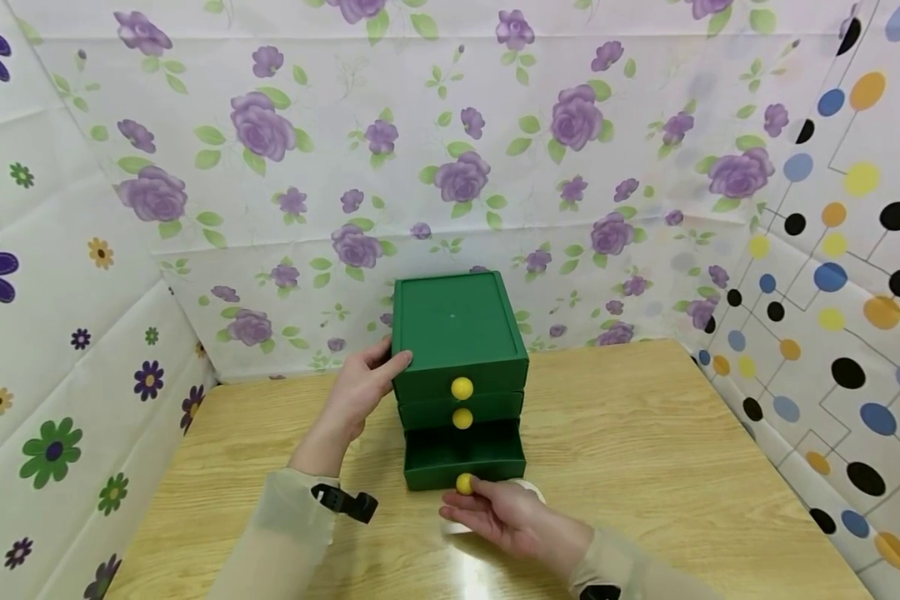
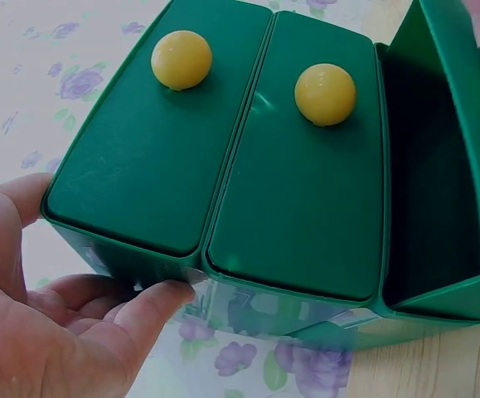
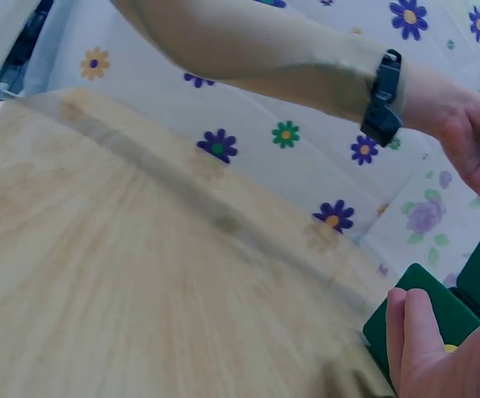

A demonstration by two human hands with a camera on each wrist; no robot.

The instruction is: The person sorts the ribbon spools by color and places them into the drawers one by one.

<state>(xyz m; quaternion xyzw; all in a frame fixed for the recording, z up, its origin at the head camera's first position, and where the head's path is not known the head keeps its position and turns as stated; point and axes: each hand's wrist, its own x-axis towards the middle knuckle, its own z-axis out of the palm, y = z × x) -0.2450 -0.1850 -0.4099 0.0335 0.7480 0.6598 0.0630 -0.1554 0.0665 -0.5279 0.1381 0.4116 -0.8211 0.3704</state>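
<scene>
A green three-drawer cabinet (image 1: 453, 321) stands on the wooden table, each drawer front bearing a round yellow knob. Its bottom drawer (image 1: 431, 477) is pulled out, its visible interior dark green and bare; the upper two drawers are closed. My left hand (image 1: 362, 385) holds the cabinet at its upper left front corner, thumb and fingers around the edge. At the bottom drawer, my right hand (image 1: 513, 517) pinches the yellow knob (image 1: 464, 484) between thumb and index finger, the other fingers extended below. In the left wrist view, the top-drawer knob (image 2: 181, 60) and middle-drawer knob (image 2: 326, 94) are untouched.
A white round object (image 1: 531, 490) lies under my right hand, mostly hidden. Behind the cabinet hangs a floral sheet (image 1: 307, 150), with more patterned sheets on both sides. The wooden table (image 1: 630, 467) extends left and right of the cabinet.
</scene>
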